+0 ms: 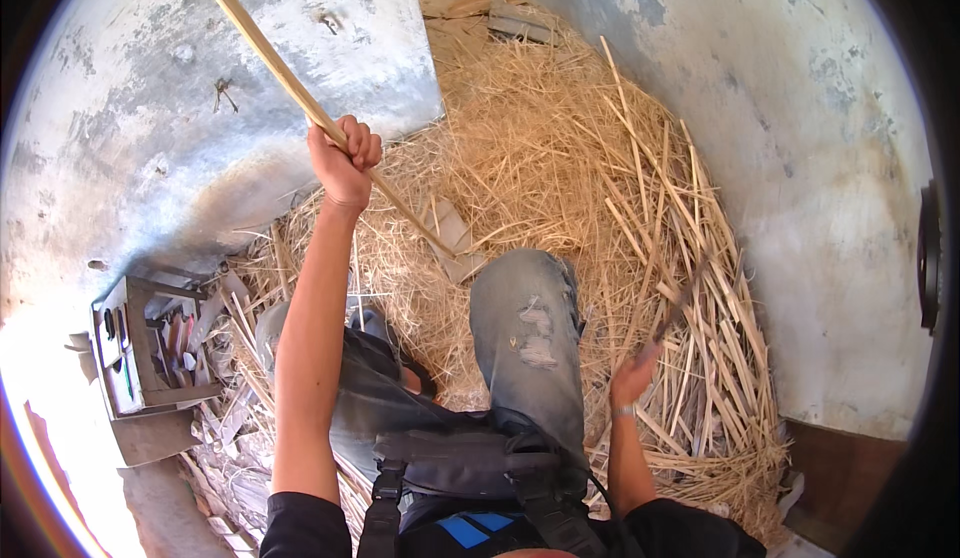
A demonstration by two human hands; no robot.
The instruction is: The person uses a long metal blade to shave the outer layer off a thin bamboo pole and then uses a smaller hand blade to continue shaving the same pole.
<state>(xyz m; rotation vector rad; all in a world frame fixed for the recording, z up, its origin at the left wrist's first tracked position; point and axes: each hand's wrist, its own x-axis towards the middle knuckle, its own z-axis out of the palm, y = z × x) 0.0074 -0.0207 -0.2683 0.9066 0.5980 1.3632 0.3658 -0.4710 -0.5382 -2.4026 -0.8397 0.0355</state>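
Observation:
My left hand (345, 158) is closed around a long pale bamboo strip (255, 43). The strip slants from the top left of the head view down to the right. Its lower end meets or overlaps a flat greyish wooden block (450, 233) among the shavings; whether it touches, I cannot tell. At the right, low beside my knee, my right hand (632, 376) grips a long dark-bladed knife (685, 293). The blade points up and away and is smeared by motion. The knife's handle is mostly hidden in my fingers.
Straw-coloured shavings (540, 138) cover the floor. Many split bamboo strips (715, 348) lie piled along the right wall (800, 158). At the left stands a small wooden cabinet (150, 348) with odds and ends inside. Wood pieces (515, 18) lie at the far end.

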